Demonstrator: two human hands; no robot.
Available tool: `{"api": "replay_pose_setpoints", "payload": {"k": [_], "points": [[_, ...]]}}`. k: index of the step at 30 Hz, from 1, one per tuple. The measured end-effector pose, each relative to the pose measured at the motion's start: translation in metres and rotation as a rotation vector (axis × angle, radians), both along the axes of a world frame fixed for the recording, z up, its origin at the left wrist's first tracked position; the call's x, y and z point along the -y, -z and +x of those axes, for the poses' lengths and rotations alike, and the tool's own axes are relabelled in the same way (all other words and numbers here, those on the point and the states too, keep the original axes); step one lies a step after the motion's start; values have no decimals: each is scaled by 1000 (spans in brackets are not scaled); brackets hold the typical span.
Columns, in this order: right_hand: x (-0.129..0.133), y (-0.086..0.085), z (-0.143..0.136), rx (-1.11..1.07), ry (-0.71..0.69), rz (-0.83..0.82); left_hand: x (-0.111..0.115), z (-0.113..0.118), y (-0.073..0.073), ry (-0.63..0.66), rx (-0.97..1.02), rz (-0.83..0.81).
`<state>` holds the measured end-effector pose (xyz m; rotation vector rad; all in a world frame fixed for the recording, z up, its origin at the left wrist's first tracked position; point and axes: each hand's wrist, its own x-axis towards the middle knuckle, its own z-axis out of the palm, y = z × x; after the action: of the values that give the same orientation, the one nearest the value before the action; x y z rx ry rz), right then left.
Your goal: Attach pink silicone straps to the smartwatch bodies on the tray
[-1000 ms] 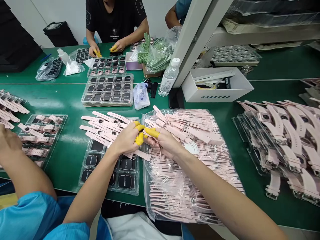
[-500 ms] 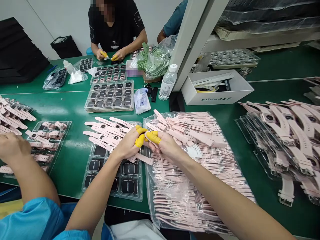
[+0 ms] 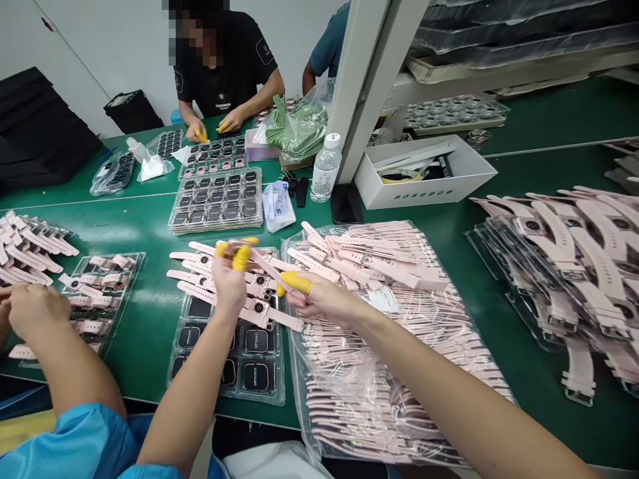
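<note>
Both my hands wear yellow finger covers. My left hand [image 3: 232,276] is pinched on one end of a pink watch strap [image 3: 268,267]. My right hand [image 3: 317,296] grips the other end, so the strap slants down between them; whether a watch body is in my left fingers is hidden. Under my hands is a clear plastic tray [image 3: 278,392] of dark square watch faces. Across its far part lie several watches with pink straps [image 3: 259,307]. To the right, beneath my right forearm, a clear bag [image 3: 359,372] is packed with pink straps, with loose straps [image 3: 369,263] on top.
At left a co-worker's hand [image 3: 40,309] is over another tray of pink-strapped watches [image 3: 102,299]. Stacked trays [image 3: 214,199], a tissue pack [image 3: 278,206], a bottle [image 3: 326,166] and a white box [image 3: 424,179] stand behind. Strapped watches [image 3: 574,266] pile up at right. Another person [image 3: 224,73] works opposite.
My hands were close together and have moved apart; my left hand went left and slightly up, and the pink strap now stretches between them. The view has shifted slightly.
</note>
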<state>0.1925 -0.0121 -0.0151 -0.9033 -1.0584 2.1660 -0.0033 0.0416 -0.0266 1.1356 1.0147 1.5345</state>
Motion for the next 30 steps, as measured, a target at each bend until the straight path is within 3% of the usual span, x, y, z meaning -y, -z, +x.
{"api": "replay_pose_setpoints", "payload": {"k": [2,4,6,8,11,14,16,30], "points": [[-2,0,4,96,-5,28,-10,-13,-4,-144,75,-28],[-4,1,7,176,134,87,-15,-19,-5,-142,67,-78],[-6,1,7,186,311,159,-11,-15,-3,-3,-33,-143],[-6,0,4,141,394,215,-1,-3,2,182,-204,-141],[-2,-1,-1,83,338,224,14,13,9,375,-527,88],[2,-1,-3,82,227,172,19,16,14,421,-726,377],[3,-1,-3,56,197,131,18,14,15,424,-760,463],[-2,-1,-9,-166,321,-9,18,12,9,398,-780,458]]}}
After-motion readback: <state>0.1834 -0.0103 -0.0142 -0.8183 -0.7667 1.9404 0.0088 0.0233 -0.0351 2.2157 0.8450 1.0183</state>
